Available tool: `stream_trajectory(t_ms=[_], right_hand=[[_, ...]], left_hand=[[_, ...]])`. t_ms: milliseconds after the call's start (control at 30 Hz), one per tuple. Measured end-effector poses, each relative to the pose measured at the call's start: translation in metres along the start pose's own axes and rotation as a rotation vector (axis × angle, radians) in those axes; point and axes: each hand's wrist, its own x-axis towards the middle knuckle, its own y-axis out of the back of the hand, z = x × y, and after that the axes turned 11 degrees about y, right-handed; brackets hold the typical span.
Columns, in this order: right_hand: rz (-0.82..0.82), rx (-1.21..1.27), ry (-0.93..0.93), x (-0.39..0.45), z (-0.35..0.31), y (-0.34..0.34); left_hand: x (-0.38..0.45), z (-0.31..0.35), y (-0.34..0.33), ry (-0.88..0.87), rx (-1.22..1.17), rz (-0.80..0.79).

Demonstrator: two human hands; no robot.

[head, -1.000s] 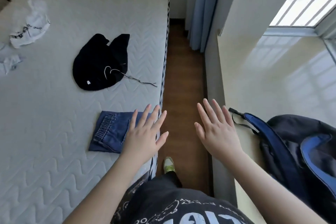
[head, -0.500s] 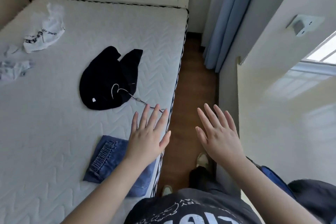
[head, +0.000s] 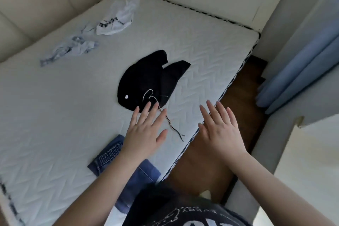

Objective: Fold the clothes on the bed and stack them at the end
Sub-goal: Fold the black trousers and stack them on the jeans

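Observation:
A crumpled black garment (head: 148, 81) with a white drawstring lies in the middle of the white mattress (head: 55, 115). My left hand (head: 145, 130) hovers with straight spread fingers just short of it, fingertips at its near edge. My right hand (head: 219, 126) is spread too, over the mattress's right edge, holding nothing. Folded blue jeans (head: 110, 158) lie near the bed's front edge, partly under my left forearm. A white printed garment (head: 117, 18) and a light blue crumpled one (head: 71, 49) lie at the far left.
A padded beige headboard (head: 36, 5) borders the bed's left side. To the right runs a strip of brown wooden floor (head: 234, 115), then blue curtains (head: 302, 71) and a pale wall or ledge (head: 302, 170).
My view has swung left toward the bed. Both open hands have moved forward from over the jeans toward the black garment. The backpack has left the view.

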Motion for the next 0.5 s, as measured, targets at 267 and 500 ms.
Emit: stream_trajectory(t_ms=[267, 500], right_hand=[[-0.169, -0.016, 0.255, 0.114, -0.018, -0.030], [-0.229, -0.058, 0.336, 0.193, -0.028, -0.058]], left_hand=[[0.032, -0.059, -0.038, 0.204, -0.042, -0.077], [0.072, -0.104, -0.081, 0.253, -0.070, -0.059]])
